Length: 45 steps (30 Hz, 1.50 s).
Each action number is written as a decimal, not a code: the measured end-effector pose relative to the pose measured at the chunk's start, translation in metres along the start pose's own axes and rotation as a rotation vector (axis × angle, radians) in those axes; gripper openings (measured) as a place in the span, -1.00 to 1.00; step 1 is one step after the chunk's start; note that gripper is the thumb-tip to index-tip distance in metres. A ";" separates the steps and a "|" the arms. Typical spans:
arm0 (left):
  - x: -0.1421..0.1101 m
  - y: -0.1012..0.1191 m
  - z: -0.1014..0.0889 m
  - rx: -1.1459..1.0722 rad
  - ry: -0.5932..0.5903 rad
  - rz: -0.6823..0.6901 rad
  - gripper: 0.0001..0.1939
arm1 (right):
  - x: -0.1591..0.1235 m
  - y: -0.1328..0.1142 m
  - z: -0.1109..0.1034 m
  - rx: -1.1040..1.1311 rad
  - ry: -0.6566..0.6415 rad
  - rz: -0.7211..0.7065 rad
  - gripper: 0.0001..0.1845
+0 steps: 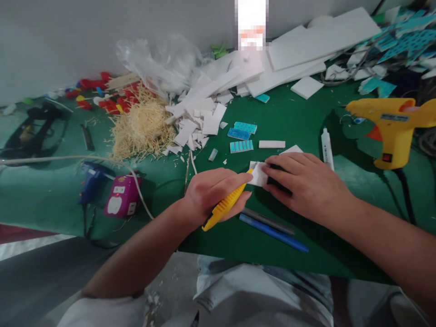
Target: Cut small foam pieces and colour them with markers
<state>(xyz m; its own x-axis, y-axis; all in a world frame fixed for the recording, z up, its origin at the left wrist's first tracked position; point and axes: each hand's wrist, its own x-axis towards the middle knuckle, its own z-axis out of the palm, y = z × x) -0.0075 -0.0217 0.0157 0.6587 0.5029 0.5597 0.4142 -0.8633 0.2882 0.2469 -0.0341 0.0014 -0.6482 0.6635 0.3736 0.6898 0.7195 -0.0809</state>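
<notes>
Left hand [209, 188]: pinching knife [225, 208], at eight o'clock from white piece [258, 178]; blade near its eleven-o'clock corner. Right hand [304, 184]: fingers slightly spread, on its three-o'clock side. White piece: on desk [289, 116]. Best handling: light, even strokes; fingertips off blade line.

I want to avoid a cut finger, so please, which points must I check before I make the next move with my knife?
1. Yellow knife held in the left hand: ok.
2. White piece held by the right hand: ok, fingertips at its edge.
3. Right fingers well away from the blade: not ok, they look close to it.
4. Blue pen apart from the white piece: ok.
5. Cutting mark under the blade: cannot tell, too small to see.
</notes>
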 end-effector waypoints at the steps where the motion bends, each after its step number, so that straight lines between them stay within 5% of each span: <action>1: -0.001 0.000 0.000 -0.005 0.006 0.005 -0.71 | 0.000 0.000 0.000 0.000 0.009 -0.006 -0.69; 45: 0.000 0.008 -0.021 -0.017 -0.076 0.062 -0.84 | 0.001 -0.003 -0.001 -0.022 0.050 -0.017 -0.72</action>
<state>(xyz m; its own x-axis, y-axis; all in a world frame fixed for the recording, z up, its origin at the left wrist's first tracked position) -0.0177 -0.0293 0.0347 0.7285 0.4498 0.5167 0.3611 -0.8931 0.2683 0.2449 -0.0359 0.0030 -0.6433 0.6395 0.4208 0.6860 0.7256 -0.0540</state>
